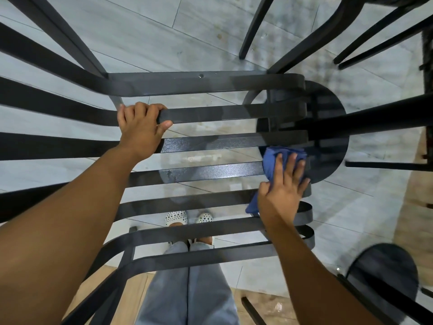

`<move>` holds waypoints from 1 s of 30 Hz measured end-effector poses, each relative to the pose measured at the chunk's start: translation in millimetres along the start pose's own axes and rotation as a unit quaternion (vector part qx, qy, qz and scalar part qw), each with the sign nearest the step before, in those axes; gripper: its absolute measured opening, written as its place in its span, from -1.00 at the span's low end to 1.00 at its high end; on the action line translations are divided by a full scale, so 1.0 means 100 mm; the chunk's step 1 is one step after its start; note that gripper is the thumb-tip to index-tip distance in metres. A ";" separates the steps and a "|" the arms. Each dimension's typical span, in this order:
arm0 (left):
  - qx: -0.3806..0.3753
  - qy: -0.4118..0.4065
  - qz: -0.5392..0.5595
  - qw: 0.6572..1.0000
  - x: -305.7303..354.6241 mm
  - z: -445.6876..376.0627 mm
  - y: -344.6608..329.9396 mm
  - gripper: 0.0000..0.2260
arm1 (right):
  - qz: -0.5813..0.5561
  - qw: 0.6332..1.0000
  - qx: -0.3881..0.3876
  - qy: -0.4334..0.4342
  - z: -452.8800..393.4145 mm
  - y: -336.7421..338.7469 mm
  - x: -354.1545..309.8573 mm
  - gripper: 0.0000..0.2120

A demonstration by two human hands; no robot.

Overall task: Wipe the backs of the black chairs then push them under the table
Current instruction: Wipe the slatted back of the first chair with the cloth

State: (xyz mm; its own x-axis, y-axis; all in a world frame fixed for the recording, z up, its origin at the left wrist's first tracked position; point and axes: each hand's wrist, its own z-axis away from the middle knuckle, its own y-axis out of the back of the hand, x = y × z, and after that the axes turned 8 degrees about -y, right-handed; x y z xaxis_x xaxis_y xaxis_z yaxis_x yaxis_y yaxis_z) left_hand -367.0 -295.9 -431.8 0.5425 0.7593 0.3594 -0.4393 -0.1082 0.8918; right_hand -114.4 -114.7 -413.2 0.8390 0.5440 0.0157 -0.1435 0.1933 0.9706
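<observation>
A black slatted metal chair [210, 113] fills the view from above, its horizontal slats running left to right. My left hand [140, 130] grips one upper slat, fingers curled over it and thumb underneath. My right hand [283, 191] presses a blue cloth [271, 160] against the right ends of the slats, with fingers spread over the cloth and thumb tucked at its lower edge. Part of the cloth hangs out below my palm.
Legs of another black chair [255, 26] stand at the top right. A round black base [328, 146] lies behind the slats on the right. A dark round seat [384, 273] is at the bottom right. My feet in dotted slippers [187, 218] stand on pale floor tiles [164, 31].
</observation>
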 end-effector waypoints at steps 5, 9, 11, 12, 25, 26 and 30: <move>0.014 -0.006 -0.011 1.000 0.01 0.00 -0.03 -0.61 | 0.019 1.000 -0.002 0.020 0.40 -0.09 -0.65 -0.37; 0.027 -0.011 -0.021 0.999 -0.01 0.00 -0.05 -0.59 | 0.027 0.983 -0.021 0.183 0.66 -0.21 -0.94 -0.39; 0.027 -0.010 -0.022 0.999 -0.01 0.00 -0.05 -0.60 | 0.022 0.969 -0.027 0.244 0.58 -0.23 -0.77 -0.38; 0.025 -0.008 -0.021 0.999 -0.01 0.00 -0.06 -0.60 | 0.020 0.966 -0.026 0.257 0.52 -0.23 -0.65 -0.37; 0.154 -0.058 0.133 0.977 0.94 0.83 -0.22 -0.50 | -0.193 0.960 -0.128 0.159 0.27 0.32 -0.70 -0.38; 0.136 -0.102 0.115 0.979 1.07 0.93 -0.33 -0.51 | -0.191 0.965 -0.112 0.143 0.15 0.34 -0.66 -0.41; 0.068 -0.134 0.002 0.989 1.29 1.14 -0.78 -0.38 | -0.044 0.987 -0.080 0.133 -0.26 0.23 -0.58 -0.42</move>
State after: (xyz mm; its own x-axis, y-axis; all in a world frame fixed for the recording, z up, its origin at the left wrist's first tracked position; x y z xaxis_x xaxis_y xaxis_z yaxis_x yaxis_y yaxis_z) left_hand -180.9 -262.9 -423.2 0.7191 0.5640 0.4059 -0.3506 -0.2098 0.9127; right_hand -179.8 -120.9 -398.2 0.6872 0.7104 -0.1520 -0.1746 0.3646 0.9147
